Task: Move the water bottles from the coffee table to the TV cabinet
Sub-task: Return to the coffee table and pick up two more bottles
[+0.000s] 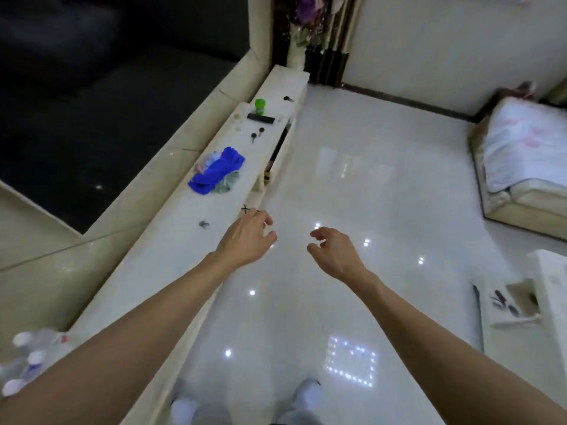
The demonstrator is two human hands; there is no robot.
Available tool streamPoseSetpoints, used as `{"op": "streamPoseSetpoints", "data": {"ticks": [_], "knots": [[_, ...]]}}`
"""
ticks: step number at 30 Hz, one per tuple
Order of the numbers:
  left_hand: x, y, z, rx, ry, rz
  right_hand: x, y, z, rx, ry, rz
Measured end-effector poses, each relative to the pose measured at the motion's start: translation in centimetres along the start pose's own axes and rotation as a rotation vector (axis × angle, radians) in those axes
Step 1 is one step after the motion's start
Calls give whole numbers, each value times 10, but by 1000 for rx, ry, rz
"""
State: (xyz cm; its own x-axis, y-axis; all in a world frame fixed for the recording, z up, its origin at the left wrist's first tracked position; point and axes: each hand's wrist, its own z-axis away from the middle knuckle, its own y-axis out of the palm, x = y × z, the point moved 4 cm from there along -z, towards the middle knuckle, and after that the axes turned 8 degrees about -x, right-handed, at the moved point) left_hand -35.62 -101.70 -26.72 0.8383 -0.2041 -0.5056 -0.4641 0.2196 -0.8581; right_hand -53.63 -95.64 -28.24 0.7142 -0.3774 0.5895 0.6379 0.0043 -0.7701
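Observation:
A long white TV cabinet (171, 240) runs along the left wall. At its near end, by the bottom left corner, stand several clear water bottles (29, 360) with white caps, blurred and partly hidden by my left forearm. My left hand (247, 237) hovers over the cabinet's front edge, fingers loosely curled, holding nothing. My right hand (333, 251) hangs over the floor beside it, fingers apart and empty. A corner of the white coffee table (552, 289) shows at the right edge.
On the cabinet lie a blue cloth (216, 170), a green jar (260, 106), a black remote (260, 118) and small dark items. A glossy white floor (368, 179) lies ahead. A sofa with a white cover (521, 157) stands at right. A white tissue box (509, 305) sits by the coffee table.

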Motion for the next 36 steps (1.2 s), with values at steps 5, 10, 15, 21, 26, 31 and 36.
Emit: {"op": "streamPoseSetpoints", "data": {"ticks": [5,10,15,21,26,31,36], "knots": [[-126,53,-41,82,129,-61,-98,-112,-14,-147,84,1],[-242,96,-85,118,306,-102,-181,-195,-24,-284,206,-41],[-346,147,-140,166,462,-132,-263,-261,-42,-379,324,-42],[-474,222,-221,237,614,-90,-364,-356,-88,-515,477,-29],[-585,276,-294,327,718,-92,-431,-439,-135,-605,606,-38],[-700,320,-350,386,765,-37,-487,-510,-177,-646,683,-71],[-799,380,-393,471,854,-69,-565,-570,-221,-687,748,-73]]}}
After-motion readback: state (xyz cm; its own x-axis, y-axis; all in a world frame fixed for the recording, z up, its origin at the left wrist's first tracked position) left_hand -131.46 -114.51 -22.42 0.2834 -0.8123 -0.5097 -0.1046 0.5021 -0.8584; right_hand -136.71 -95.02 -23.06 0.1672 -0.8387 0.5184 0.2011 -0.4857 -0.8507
